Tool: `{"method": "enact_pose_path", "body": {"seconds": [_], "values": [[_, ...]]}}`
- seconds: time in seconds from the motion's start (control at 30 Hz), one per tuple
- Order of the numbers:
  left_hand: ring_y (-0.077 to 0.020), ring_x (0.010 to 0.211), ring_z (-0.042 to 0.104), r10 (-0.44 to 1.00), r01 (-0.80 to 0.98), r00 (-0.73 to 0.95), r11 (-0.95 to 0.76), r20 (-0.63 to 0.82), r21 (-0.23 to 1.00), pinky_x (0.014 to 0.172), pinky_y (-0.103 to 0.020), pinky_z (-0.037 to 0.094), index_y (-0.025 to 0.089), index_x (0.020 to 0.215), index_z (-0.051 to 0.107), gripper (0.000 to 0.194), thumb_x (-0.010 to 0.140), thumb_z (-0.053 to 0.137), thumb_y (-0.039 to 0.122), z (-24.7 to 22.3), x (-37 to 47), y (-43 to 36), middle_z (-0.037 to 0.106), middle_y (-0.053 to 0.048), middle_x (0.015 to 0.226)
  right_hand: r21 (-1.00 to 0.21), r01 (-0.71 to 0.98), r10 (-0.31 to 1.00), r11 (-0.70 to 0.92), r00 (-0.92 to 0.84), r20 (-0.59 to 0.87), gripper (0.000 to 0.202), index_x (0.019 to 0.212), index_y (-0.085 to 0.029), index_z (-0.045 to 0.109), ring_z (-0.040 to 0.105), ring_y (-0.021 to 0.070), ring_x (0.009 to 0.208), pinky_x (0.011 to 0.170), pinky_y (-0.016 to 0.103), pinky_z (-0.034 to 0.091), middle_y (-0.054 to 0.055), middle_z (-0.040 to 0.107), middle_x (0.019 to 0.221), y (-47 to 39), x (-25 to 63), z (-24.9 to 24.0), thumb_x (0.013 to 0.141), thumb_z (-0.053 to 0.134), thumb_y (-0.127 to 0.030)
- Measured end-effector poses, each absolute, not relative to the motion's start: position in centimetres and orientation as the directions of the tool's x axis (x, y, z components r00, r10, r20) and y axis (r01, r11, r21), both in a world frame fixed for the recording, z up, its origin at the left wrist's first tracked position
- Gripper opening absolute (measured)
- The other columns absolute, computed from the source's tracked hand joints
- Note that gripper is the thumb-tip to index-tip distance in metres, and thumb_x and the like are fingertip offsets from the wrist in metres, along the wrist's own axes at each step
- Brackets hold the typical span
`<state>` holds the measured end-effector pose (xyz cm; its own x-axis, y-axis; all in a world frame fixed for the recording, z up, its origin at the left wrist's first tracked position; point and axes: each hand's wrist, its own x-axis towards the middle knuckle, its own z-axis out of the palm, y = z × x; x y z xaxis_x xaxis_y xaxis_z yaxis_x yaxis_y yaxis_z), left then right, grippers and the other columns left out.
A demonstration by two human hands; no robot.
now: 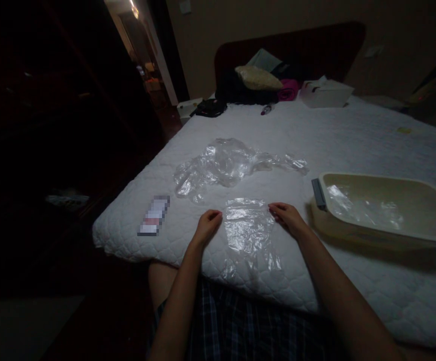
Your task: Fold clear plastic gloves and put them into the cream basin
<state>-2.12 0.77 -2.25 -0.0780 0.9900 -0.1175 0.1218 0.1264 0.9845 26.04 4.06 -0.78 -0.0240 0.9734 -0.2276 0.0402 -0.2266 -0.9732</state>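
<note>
A clear plastic bag (250,233) lies partly flattened and creased on the bed's near edge, between my two hands. My left hand (208,225) is closed in a pinch at the bag's upper left edge. At its upper right edge, the thumb and fingers of my right hand (288,218) are also pinched together. The bag's lower end is crumpled and spreads toward my lap. Just beyond it, more crumpled clear plastic (225,163) lies in a loose heap stretching to the right.
A cream plastic tub (376,230) with a grey handle stands to the right, clear plastic inside. A blurred-out flat object (153,215) lies left. White quilted bedding (338,145) covers the bed. Farther back are a white box (326,95), a dark bag (210,107) and a pillow (259,77).
</note>
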Motion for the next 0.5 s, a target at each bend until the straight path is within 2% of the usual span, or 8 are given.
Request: {"method": "enact_pose_path", "body": {"seconds": [0.1,0.2,0.3,0.5], "values": [[-0.0044,0.042,0.042,0.98,0.08,-0.017,0.199,-0.199,0.977,0.04,-0.018,0.031,0.012,0.078,0.062,0.033,0.067,0.062,0.044,-1.7,-2.0,1.9,0.055,0.001,0.061,-0.966,0.051,0.962,-0.254,-0.091,-0.258,0.04,0.085,-0.013,0.062,0.038,0.0035,0.041,0.035,0.016,0.021,-0.003,0.051,0.057,4.3,26.4,-0.6,0.062,0.067,-0.045],[-0.0034,0.04,0.042,0.964,0.078,0.073,0.252,-0.257,0.965,0.037,-0.017,0.029,0.011,0.078,0.062,0.034,0.065,0.064,0.043,-1.1,-2.0,2.6,0.055,0.0,0.064,-0.964,0.071,0.954,-0.258,-0.138,-0.265,0.04,0.087,-0.012,0.063,0.037,0.0033,0.041,0.035,0.016,0.021,-0.005,0.047,0.052,4.4,26.6,-0.5,0.062,0.069,-0.043],[-0.0033,0.04,0.042,0.956,0.078,0.119,0.261,-0.269,0.962,0.037,-0.017,0.03,0.011,0.08,0.062,0.035,0.063,0.066,0.041,-0.9,-1.9,3.0,0.056,0.0,0.064,-0.965,0.048,0.952,-0.257,-0.162,-0.261,0.042,0.089,-0.012,0.063,0.036,0.0029,0.041,0.036,0.017,0.023,-0.004,0.048,0.053,4.5,26.7,-0.6,0.06,0.07,-0.042],[-0.0029,0.039,0.041,0.955,0.054,0.108,0.271,-0.275,0.961,0.036,-0.017,0.029,0.013,0.08,0.061,0.03,0.062,0.067,0.036,-0.8,-1.4,3.4,0.053,0.003,0.059,-0.972,0.014,0.954,-0.234,-0.19,-0.232,0.042,0.088,-0.014,0.064,0.036,0.0025,0.041,0.037,0.017,0.025,-0.003,0.053,0.058,4.8,26.7,-0.9,0.058,0.071,-0.042]]}}
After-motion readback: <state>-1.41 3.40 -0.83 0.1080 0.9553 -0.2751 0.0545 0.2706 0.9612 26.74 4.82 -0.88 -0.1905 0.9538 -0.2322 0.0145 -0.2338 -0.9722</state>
